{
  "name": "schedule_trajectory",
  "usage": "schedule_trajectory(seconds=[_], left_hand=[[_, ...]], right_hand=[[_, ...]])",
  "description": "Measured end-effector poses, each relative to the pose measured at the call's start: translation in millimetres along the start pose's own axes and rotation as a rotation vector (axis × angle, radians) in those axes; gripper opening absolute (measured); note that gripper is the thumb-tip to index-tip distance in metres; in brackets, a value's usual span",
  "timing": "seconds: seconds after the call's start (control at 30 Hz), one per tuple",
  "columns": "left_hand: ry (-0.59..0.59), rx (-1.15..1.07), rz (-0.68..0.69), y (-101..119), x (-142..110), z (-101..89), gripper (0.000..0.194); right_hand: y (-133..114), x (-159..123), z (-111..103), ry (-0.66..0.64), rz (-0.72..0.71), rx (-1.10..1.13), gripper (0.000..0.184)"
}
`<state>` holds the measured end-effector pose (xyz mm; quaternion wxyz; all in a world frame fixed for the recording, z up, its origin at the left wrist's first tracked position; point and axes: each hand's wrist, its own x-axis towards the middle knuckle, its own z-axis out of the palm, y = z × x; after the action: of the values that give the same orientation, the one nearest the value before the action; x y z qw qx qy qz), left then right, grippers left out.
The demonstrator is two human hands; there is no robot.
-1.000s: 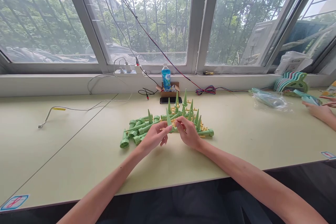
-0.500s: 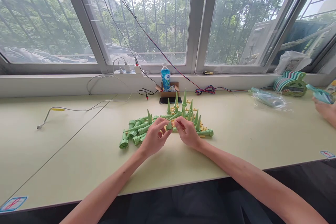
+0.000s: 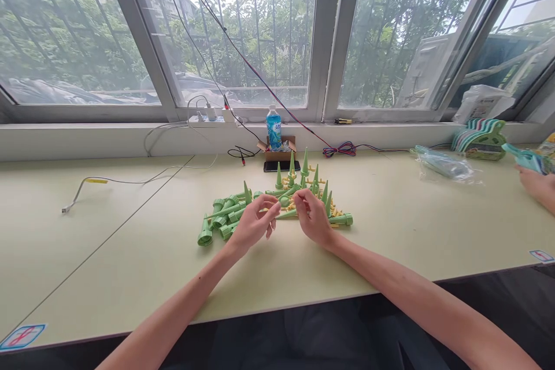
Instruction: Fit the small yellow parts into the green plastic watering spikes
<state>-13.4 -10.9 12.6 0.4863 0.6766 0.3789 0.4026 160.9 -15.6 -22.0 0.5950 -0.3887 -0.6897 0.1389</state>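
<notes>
My left hand (image 3: 254,221) is half curled, its fingers apart and its thumb close to the index finger; nothing shows between them. Just beyond those fingertips is a small round green plastic part (image 3: 284,201), and whether a finger touches it is unclear. My right hand (image 3: 314,221) is closed in a pinch to the right of that part; what its fingertips hold is hidden. Around both hands lie green tubes with wide collars (image 3: 204,236), several upright green cone-shaped spikes (image 3: 305,163) and many small yellow pieces (image 3: 337,212).
Behind the pile are a black phone (image 3: 281,166) and a small cardboard box (image 3: 287,155) with a blue-labelled bottle (image 3: 273,129). Cables (image 3: 342,149) run along the wall. At right lie a plastic bag (image 3: 448,165), green cards (image 3: 483,137) and another person's hand (image 3: 536,186).
The green cone between my left thumb and index finger is no longer seen there. My left fingers have shifted slightly left, and my right hand has moved slightly right, still pinched.
</notes>
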Motion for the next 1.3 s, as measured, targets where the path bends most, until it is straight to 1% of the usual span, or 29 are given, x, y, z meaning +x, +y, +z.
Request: schedule_trajectory(seconds=[0.1, 0.23, 0.33, 0.43, 0.57, 0.73, 0.8, 0.93, 1.17, 1.3], left_hand=[[-0.062, -0.125, -0.115, 2.0, 1.8, -1.0, 0.045], [-0.178, -0.201, -0.255, 2.3, 2.3, -2.6, 0.055], [-0.225, -0.231, -0.299, 1.9, 1.5, -3.7, 0.056], [-0.227, -0.259, -0.303, 1.9, 0.9, -4.3, 0.053], [-0.226, -0.271, -0.282, 2.3, 1.1, -4.5, 0.05], [-0.233, -0.23, -0.229, 1.0, 1.4, -5.4, 0.043], [-0.211, -0.211, -0.199, 0.2, 1.2, -5.6, 0.041], [-0.131, -0.142, -0.128, -0.4, 0.1, -5.0, 0.039], [-0.064, 0.022, -0.001, -0.3, -2.3, -3.2, 0.028], [-0.027, 0.092, 0.045, -4.3, -2.7, -2.8, 0.035]], right_hand=[[0.0, 0.1, 0.1, 0.017, -0.012, -0.019, 0.019], [-1.0, -0.1, -0.1, -0.015, -0.042, -0.022, 0.019], [-1.3, -0.3, -0.3, -0.055, -0.069, -0.012, 0.019], [-0.6, -0.5, -0.2, -0.082, -0.073, -0.013, 0.019], [1.0, -0.6, -0.1, -0.096, -0.063, -0.017, 0.019], [2.2, -1.0, 0.1, -0.113, -0.054, 0.003, 0.019], [2.3, -1.2, 0.2, -0.119, -0.051, 0.001, 0.02], [2.1, -1.4, 0.2, -0.124, -0.046, -0.016, 0.021], [3.8, -1.8, 0.9, -0.131, -0.029, -0.006, 0.023], [4.8, -2.0, 1.3, -0.129, -0.028, 0.013, 0.023]])
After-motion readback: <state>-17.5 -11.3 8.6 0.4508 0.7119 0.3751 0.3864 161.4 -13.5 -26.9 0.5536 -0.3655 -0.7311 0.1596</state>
